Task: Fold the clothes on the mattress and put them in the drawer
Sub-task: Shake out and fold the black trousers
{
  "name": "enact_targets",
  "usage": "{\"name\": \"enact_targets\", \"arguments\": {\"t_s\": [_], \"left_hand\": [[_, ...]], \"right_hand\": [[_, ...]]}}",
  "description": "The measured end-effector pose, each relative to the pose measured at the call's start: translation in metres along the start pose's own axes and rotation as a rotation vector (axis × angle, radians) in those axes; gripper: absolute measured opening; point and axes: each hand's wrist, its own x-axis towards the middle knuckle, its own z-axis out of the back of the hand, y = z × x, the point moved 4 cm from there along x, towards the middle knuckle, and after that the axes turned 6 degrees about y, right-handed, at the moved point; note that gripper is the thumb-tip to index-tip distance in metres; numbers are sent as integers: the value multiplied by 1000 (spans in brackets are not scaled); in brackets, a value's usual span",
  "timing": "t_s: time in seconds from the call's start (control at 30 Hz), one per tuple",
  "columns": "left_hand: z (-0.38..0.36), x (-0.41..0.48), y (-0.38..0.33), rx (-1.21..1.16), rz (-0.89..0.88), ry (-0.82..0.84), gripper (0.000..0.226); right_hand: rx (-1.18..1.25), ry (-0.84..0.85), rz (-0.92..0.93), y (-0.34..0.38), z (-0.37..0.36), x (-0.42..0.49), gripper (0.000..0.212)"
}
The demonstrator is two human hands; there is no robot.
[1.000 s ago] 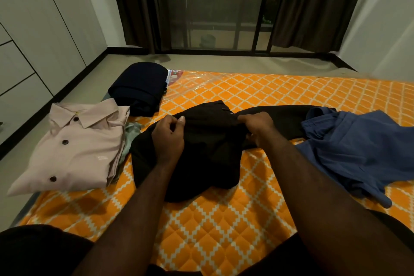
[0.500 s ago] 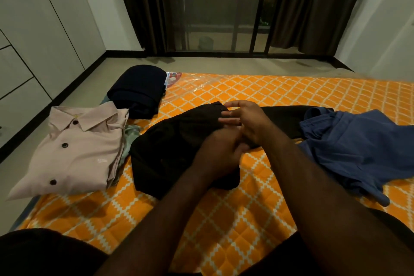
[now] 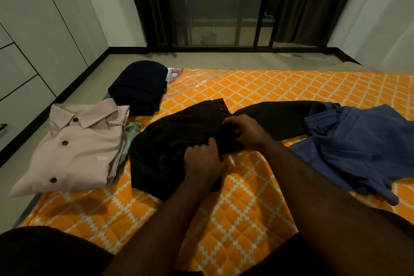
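A black garment (image 3: pixel 170 141) lies partly folded in the middle of the orange quilted mattress (image 3: pixel 257 204). My left hand (image 3: pixel 201 159) grips its near right edge with curled fingers. My right hand (image 3: pixel 244 127) rests on the cloth just beyond, fingers bent and pinching the fabric. A crumpled blue garment (image 3: pixel 358 148) lies unfolded to the right. A folded pink shirt (image 3: pixel 78 148) tops a small stack at the left edge, and a folded navy garment (image 3: pixel 140 86) sits behind it.
White cupboard fronts with drawers (image 3: pixel 20 87) line the left wall past a strip of grey floor. A dark glass sliding door (image 3: pixel 224 6) with curtains stands beyond the mattress. My dark-clothed legs fill the bottom of the view.
My left hand swept from the garment's left part across to its right edge, folding the cloth over. My right hand, open half a second ago, now curls its fingers onto the fabric.
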Motion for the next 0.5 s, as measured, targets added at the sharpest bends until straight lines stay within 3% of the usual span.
{"name": "enact_targets", "arguments": {"t_s": [0.27, 0.37, 0.5], "left_hand": [[-2, 2, -1, -86, 22, -13, 28], [8, 8, 13, -378, 41, 52, 14], [25, 12, 33, -799, 88, 83, 16]], "right_hand": [[-116, -23, 20, 7, -25, -2, 76], [-138, -14, -21, 6, -23, 3, 54], [-231, -58, 36, 19, -7, 3, 12]]}}
